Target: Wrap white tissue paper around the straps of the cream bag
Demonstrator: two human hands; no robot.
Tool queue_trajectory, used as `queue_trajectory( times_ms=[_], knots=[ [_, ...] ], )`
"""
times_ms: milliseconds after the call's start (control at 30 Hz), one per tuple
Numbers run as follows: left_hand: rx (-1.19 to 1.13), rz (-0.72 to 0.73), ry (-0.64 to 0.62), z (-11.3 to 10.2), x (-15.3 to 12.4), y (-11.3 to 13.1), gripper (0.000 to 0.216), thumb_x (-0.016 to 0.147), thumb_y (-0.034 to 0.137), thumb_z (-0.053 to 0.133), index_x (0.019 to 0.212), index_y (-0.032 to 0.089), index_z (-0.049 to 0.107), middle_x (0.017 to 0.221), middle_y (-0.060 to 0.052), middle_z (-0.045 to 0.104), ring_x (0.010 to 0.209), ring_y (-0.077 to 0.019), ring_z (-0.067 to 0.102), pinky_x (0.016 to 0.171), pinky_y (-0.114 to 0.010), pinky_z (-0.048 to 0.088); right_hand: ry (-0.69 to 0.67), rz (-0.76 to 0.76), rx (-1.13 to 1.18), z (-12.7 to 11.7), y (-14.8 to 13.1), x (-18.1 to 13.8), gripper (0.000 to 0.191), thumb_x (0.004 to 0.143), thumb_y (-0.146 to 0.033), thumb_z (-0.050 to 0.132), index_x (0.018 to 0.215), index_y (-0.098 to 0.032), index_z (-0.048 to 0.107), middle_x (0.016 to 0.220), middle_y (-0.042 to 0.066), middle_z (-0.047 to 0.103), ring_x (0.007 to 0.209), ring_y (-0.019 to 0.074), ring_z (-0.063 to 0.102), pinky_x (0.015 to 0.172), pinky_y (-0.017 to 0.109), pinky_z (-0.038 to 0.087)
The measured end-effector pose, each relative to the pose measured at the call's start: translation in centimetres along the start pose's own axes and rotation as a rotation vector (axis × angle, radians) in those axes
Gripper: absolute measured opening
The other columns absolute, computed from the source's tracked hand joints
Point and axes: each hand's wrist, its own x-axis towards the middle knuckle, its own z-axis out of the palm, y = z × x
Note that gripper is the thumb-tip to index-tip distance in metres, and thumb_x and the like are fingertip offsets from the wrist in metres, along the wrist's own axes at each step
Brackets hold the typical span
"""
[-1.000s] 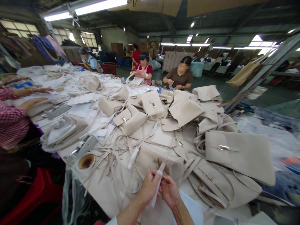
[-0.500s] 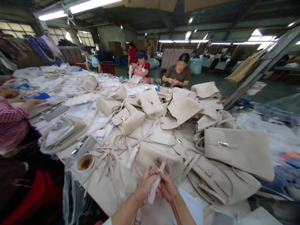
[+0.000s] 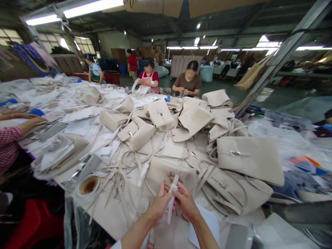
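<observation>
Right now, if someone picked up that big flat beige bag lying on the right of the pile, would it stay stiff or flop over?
The big flat bag lies smooth and unwrinkled across the uneven pile, so its panel probably holds some shape. Its straps sprawl loosely on the table, so they would likely dangle. The small metal clasp looks like its only hard part, so it is probably light.

Long fluorescent tubes (image 3: pixel 75 9) under the roof are giving bright, cool light, and they are burning out to pure white. Daylight is coming through the windows (image 3: pixel 64 43) at the back left and is glaring too. The pale bags (image 3: pixel 249 157) on the table (image 3: pixel 111 214) are looking evenly lit, with only soft shadows between them. The wide lens is bending the steel post (image 3: pixel 280 55) and stretching the edges. The right and lower corners are looking smeared, and the far hall is dimmer.
</observation>
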Motion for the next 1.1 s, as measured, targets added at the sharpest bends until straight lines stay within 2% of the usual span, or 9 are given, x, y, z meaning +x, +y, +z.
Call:
queue_trajectory(
  times_ms=[133,233,300,367,533,667,800,933,1100],
  knots=[
    [-0.137,-0.038,-0.066,-0.5,-0.6,0.5,0.095,0.08,0.036,0.059,0.15,0.02,-0.004,0.066,0.001,0.063,0.052,-0.0156,0.06,0.054,-0.026,0.045,-0.011,0.042,0.057,0.2,-0.6,-0.7,0.058,0.065,-0.028,0.08,0.119,-0.022,0.06,0.11,0.011,0.072,0.067,0.0177,0.067,0.046,0.023,0.045],
    [-0.232,-0.034,-0.063,-0.7,-1.0,0.4,0.082,0.075,0.039,0.067,0.141,0.017,0.024,0.073,-0.002,0.065,0.06,-0.0172,0.063,0.058,-0.029,0.048,-0.002,0.073,0.073,0.5,-0.7,-1.7,0.048,0.076,-0.039,0.072,0.119,-0.022,0.06,0.103,0.009,0.073,0.059,0.0144,0.061,0.042,0.022,0.042],
    [-0.263,-0.051,-0.06,-0.9,-1.1,0.1,0.063,0.071,0.044,0.073,0.121,0.016,0.046,0.075,-0.001,0.063,0.059,-0.0164,0.061,0.059,-0.031,0.049,-0.025,0.067,0.07,0.6,-0.6,-2.3,0.041,0.079,-0.04,0.07,0.114,-0.02,0.064,0.088,0.005,0.072,0.058,0.0126,0.059,0.044,0.021,0.042],
    [-0.279,-0.074,-0.073,-1.0,-1.3,0.0,0.048,0.07,0.048,0.074,0.101,0.017,0.054,0.072,0.0,0.06,0.058,-0.0155,0.059,0.061,-0.032,0.05,-0.04,0.045,0.063,0.6,-0.2,-2.9,0.039,0.077,-0.036,0.073,0.112,-0.02,0.066,0.08,0.002,0.07,0.055,0.0096,0.055,0.045,0.019,0.04],
    [-0.327,-0.13,-0.133,-0.9,-2.1,0.6,0.028,0.081,0.043,0.064,0.096,0.02,0.06,0.076,-0.003,0.065,0.067,-0.0194,0.064,0.07,-0.037,0.051,0.045,-0.033,0.003,0.8,0.6,-3.8,0.051,0.068,-0.033,0.08,0.116,-0.025,0.066,0.103,0.003,0.072,0.071,0.0133,0.061,0.06,0.023,0.047],
    [-0.326,-0.138,-0.165,-0.7,-2.3,0.9,0.019,0.082,0.037,0.063,0.091,0.02,0.063,0.075,-0.003,0.066,0.071,-0.0199,0.064,0.073,-0.037,0.052,0.058,-0.064,-0.072,1.0,0.8,-4.1,0.047,0.07,-0.036,0.078,0.113,-0.022,0.067,0.1,0.004,0.073,0.077,0.0174,0.064,0.068,0.027,0.048],
    [-0.314,-0.142,-0.216,-0.7,-2.0,0.8,0.025,0.077,0.035,0.068,0.096,0.02,0.063,0.074,-0.001,0.065,0.065,-0.0177,0.063,0.07,-0.036,0.052,0.092,-0.08,-0.14,0.8,1.1,-4.3,0.047,0.07,-0.035,0.077,0.113,-0.02,0.065,0.094,0.003,0.074,0.069,0.0162,0.063,0.062,0.026,0.046],
    [-0.338,-0.167,-0.404,-1.3,-2.0,1.2,0.035,0.071,0.023,0.071,0.104,0.019,0.064,0.092,-0.007,0.069,0.082,-0.0221,0.067,0.078,-0.039,0.051,0.233,-0.157,-0.142,0.9,1.5,-3.9,0.059,0.063,-0.037,0.082,0.114,-0.019,0.059,0.086,0.003,0.074,0.067,0.0173,0.064,0.064,0.028,0.049],
    [-0.323,-0.153,-0.468,-2.4,-1.6,0.9,0.046,0.072,0.034,0.074,0.115,0.021,0.062,0.106,-0.009,0.068,0.096,-0.0254,0.066,0.084,-0.041,0.05,0.345,-0.208,-0.212,1.4,2.5,-3.0,0.059,0.058,-0.038,0.084,0.107,-0.02,0.056,0.085,0.004,0.075,0.076,0.0222,0.068,0.069,0.033,0.052]
  ],
)
